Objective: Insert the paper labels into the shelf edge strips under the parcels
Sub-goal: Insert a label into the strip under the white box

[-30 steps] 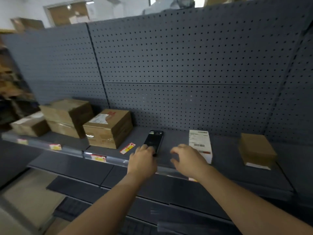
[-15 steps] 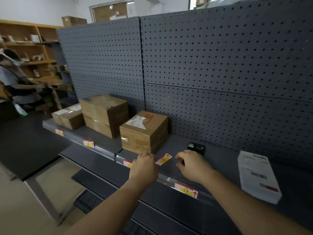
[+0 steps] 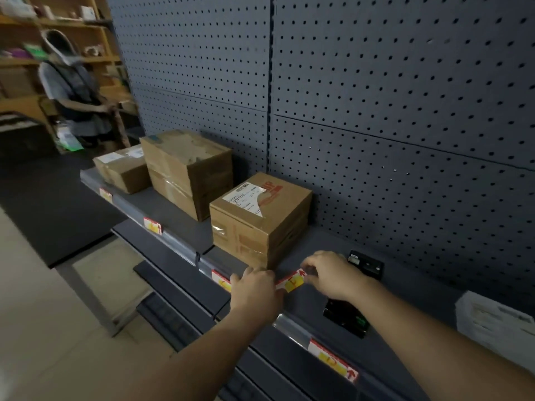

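Observation:
A loose red, white and yellow paper label [image 3: 293, 281] lies on the grey shelf in front of a cardboard parcel [image 3: 260, 218]. My left hand [image 3: 254, 290] holds its left end and my right hand [image 3: 333, 274] pinches its right end. The clear shelf edge strip [image 3: 179, 244] runs along the shelf front. Several labels sit in it: one [image 3: 153, 226] under the tall parcel [image 3: 188, 172], one [image 3: 105, 194] under the far left parcel [image 3: 123, 169], one [image 3: 220, 280] beside my left hand, and one [image 3: 333, 361] lower right.
A black handheld scanner [image 3: 351, 302] lies on the shelf under my right wrist. A white sheet [image 3: 495, 319] rests at the right edge. Grey pegboard [image 3: 376, 96] backs the shelf. A person [image 3: 75, 91] stands at the far left by wooden shelving.
The view swung left and closer to the parcels. Both hands moved from the strip near the scanner onto the loose label in front of the parcel and took hold of its ends.

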`<state>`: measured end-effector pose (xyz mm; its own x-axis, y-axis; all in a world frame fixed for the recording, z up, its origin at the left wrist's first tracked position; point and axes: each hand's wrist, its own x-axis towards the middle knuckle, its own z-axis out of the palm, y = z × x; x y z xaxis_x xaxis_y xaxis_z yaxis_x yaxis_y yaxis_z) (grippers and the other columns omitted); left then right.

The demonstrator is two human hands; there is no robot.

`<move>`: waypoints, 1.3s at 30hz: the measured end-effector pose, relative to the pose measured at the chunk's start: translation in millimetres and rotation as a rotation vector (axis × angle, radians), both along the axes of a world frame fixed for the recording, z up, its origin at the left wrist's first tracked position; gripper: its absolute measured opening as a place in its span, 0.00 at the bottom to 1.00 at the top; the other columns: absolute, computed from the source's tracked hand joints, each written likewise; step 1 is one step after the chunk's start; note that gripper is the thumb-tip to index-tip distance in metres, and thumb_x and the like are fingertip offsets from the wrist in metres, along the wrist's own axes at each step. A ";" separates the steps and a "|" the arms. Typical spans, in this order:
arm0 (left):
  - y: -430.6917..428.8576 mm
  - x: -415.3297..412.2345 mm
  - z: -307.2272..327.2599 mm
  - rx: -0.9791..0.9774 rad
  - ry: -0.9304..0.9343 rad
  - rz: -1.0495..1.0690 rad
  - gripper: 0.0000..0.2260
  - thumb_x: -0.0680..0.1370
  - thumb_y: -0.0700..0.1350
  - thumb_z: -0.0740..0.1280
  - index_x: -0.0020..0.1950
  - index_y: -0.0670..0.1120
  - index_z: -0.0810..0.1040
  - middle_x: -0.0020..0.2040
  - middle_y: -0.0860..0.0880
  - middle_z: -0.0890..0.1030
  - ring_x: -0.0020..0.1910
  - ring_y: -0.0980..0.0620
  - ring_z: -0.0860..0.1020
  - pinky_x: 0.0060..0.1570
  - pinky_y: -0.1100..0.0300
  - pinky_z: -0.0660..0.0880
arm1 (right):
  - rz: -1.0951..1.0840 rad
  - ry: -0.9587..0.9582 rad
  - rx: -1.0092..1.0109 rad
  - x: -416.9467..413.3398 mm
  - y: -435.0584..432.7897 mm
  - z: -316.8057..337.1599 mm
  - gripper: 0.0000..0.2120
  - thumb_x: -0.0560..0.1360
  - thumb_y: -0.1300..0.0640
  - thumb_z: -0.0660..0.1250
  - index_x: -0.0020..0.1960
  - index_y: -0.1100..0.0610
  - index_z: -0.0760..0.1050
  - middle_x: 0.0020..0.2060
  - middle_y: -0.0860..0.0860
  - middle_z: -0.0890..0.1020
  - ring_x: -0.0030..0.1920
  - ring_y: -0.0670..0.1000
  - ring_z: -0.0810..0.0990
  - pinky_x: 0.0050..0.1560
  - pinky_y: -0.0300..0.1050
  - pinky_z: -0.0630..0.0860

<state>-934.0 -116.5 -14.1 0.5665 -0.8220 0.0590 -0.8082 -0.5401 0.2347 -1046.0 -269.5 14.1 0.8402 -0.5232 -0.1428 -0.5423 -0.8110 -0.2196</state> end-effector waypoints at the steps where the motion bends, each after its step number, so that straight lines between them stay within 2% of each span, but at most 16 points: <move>1: -1.5 -2.2 0.1 0.004 0.006 0.024 0.11 0.76 0.56 0.61 0.50 0.53 0.78 0.50 0.50 0.76 0.55 0.47 0.72 0.52 0.46 0.64 | 0.026 0.026 0.007 3.3 -5.7 -1.2 0.16 0.78 0.47 0.67 0.65 0.48 0.76 0.60 0.49 0.78 0.58 0.55 0.77 0.61 0.52 0.73; 5: -6.7 -10.0 4.6 0.020 0.023 0.103 0.10 0.76 0.56 0.63 0.50 0.53 0.79 0.49 0.52 0.76 0.55 0.48 0.71 0.56 0.44 0.63 | 0.132 0.083 0.038 13.6 -26.1 -3.3 0.21 0.75 0.43 0.70 0.66 0.47 0.75 0.62 0.48 0.76 0.60 0.54 0.76 0.62 0.52 0.73; 10: -13.1 -15.9 6.1 0.017 0.043 0.188 0.09 0.75 0.56 0.66 0.50 0.54 0.79 0.49 0.53 0.75 0.54 0.49 0.71 0.57 0.43 0.62 | 0.197 0.062 0.061 18.5 -40.9 -6.8 0.21 0.70 0.40 0.73 0.61 0.44 0.78 0.60 0.47 0.77 0.60 0.54 0.76 0.61 0.54 0.73; 19: -17.9 -14.3 1.3 -0.037 0.097 0.231 0.07 0.74 0.56 0.69 0.49 0.56 0.80 0.48 0.54 0.76 0.53 0.51 0.72 0.58 0.47 0.63 | 0.237 -0.032 0.127 22.8 -47.0 -12.7 0.17 0.68 0.48 0.78 0.55 0.49 0.80 0.54 0.48 0.78 0.53 0.50 0.78 0.54 0.50 0.78; 24: -20.7 -12.6 -1.9 -0.087 0.141 0.222 0.07 0.73 0.53 0.71 0.49 0.54 0.81 0.47 0.54 0.78 0.51 0.52 0.74 0.54 0.52 0.64 | 0.250 -0.054 0.159 23.2 -48.3 -14.0 0.16 0.68 0.50 0.79 0.53 0.50 0.80 0.52 0.48 0.78 0.52 0.49 0.78 0.54 0.50 0.78; 29: -20.3 -12.2 -6.0 -0.147 0.205 0.246 0.07 0.71 0.53 0.74 0.47 0.55 0.80 0.43 0.56 0.79 0.47 0.54 0.76 0.57 0.50 0.71 | 0.202 -0.119 0.261 19.9 -51.5 -12.0 0.12 0.68 0.54 0.79 0.49 0.51 0.80 0.44 0.46 0.81 0.47 0.47 0.81 0.48 0.46 0.80; 32: -18.4 -15.2 -5.6 -0.181 0.183 0.231 0.08 0.72 0.54 0.72 0.49 0.56 0.79 0.45 0.57 0.78 0.49 0.54 0.75 0.56 0.53 0.66 | 0.182 -0.171 0.292 17.9 -53.6 -14.3 0.06 0.71 0.54 0.76 0.46 0.50 0.80 0.41 0.45 0.82 0.43 0.46 0.81 0.46 0.48 0.82; 35: -16.2 -19.1 -1.3 -0.190 0.148 0.184 0.07 0.74 0.54 0.70 0.51 0.57 0.77 0.47 0.58 0.75 0.51 0.55 0.72 0.54 0.56 0.61 | 0.146 -0.213 0.342 14.4 -55.0 -12.1 0.04 0.73 0.56 0.74 0.46 0.50 0.80 0.41 0.45 0.81 0.42 0.44 0.81 0.40 0.42 0.80; 39: -12.2 -20.8 10.1 -0.197 0.165 0.110 0.06 0.76 0.58 0.65 0.50 0.59 0.75 0.47 0.60 0.77 0.49 0.57 0.74 0.55 0.53 0.72 | 0.103 -0.269 0.389 4.3 -54.8 0.6 0.02 0.74 0.55 0.73 0.45 0.49 0.81 0.41 0.44 0.82 0.43 0.43 0.80 0.41 0.40 0.78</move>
